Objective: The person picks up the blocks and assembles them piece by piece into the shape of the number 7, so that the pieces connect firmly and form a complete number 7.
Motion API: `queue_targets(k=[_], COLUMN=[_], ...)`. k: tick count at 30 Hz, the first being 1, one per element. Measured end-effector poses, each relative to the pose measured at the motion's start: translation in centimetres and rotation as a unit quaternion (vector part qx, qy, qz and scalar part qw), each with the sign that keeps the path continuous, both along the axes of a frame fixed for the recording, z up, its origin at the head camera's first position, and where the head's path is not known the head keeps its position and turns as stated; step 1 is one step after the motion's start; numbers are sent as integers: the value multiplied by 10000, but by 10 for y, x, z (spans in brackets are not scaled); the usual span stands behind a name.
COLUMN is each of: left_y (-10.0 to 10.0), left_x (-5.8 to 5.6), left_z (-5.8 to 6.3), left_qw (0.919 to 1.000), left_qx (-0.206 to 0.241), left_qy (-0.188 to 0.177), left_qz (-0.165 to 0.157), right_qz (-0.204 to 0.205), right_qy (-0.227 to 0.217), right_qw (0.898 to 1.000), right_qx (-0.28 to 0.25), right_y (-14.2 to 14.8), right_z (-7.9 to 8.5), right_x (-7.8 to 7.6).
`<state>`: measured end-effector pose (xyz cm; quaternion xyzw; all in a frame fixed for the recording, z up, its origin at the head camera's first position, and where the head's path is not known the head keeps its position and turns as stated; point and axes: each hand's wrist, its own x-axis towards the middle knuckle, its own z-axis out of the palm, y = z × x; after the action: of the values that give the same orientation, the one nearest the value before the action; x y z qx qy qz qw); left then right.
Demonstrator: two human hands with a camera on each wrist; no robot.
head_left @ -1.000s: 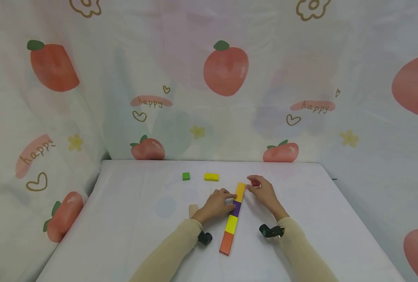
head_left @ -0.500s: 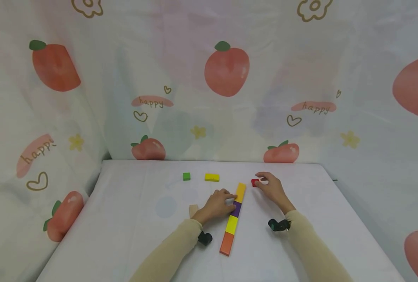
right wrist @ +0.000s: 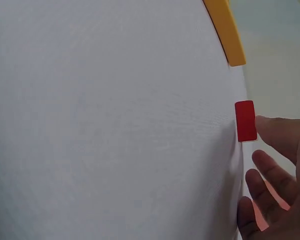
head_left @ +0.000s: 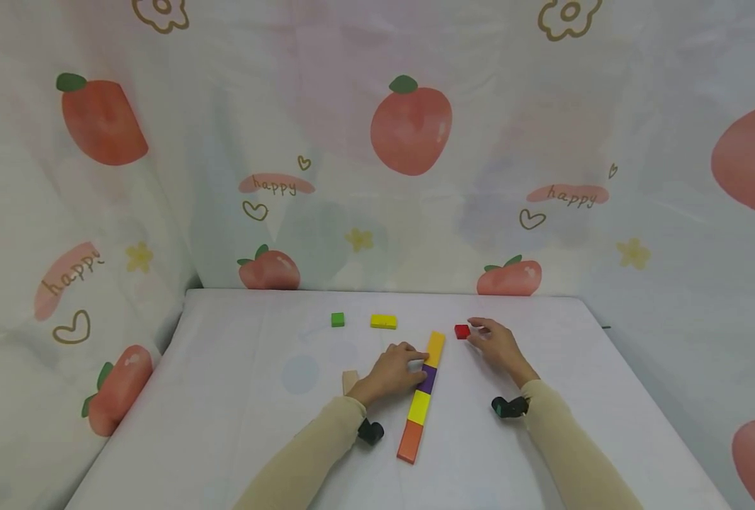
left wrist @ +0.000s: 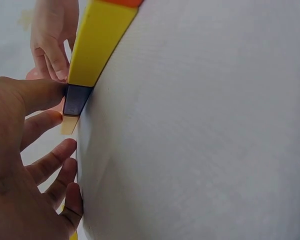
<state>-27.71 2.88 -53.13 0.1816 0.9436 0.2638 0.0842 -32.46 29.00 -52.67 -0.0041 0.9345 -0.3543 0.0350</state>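
Note:
A row of blocks runs along the table: an orange block (head_left: 410,442) nearest, then a yellow block (head_left: 418,408), a purple block (head_left: 426,379) and an amber block (head_left: 435,348). My left hand (head_left: 390,370) rests against the row's left side, thumb at the purple block and a fingertip on the amber one. Beyond the row's far end, a red block (head_left: 462,331) sits on the table. Just right of it is my right hand (head_left: 497,348), fingers spread and relaxed. In the right wrist view the thumb tip is right at the red block (right wrist: 245,121).
A green block (head_left: 337,319) and another yellow block (head_left: 384,321) lie toward the table's back edge. A beige wooden block (head_left: 349,381) is partly hidden behind my left wrist. A printed cloth (head_left: 409,234) hangs behind the table.
My right hand has moved right, away from the row's far end, with the red block and let go of it on the table. The left hand has stayed at the row.

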Motion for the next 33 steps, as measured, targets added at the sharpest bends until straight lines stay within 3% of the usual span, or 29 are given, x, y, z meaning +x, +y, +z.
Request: queue_targets(k=[12,33], left_y=[0,1], left_x=[1,0], left_z=[3,0], left_qw=[10000,10000], left_qx=[31,63], left_qy=[-34,35], left_qz=[17,23], right_qz=[316,143], right_qy=[33,74], right_qw=[9994,9998], right_qx=[101,82], right_y=[0,0], right_z=[-3,-6], right_x=[-7,-9])
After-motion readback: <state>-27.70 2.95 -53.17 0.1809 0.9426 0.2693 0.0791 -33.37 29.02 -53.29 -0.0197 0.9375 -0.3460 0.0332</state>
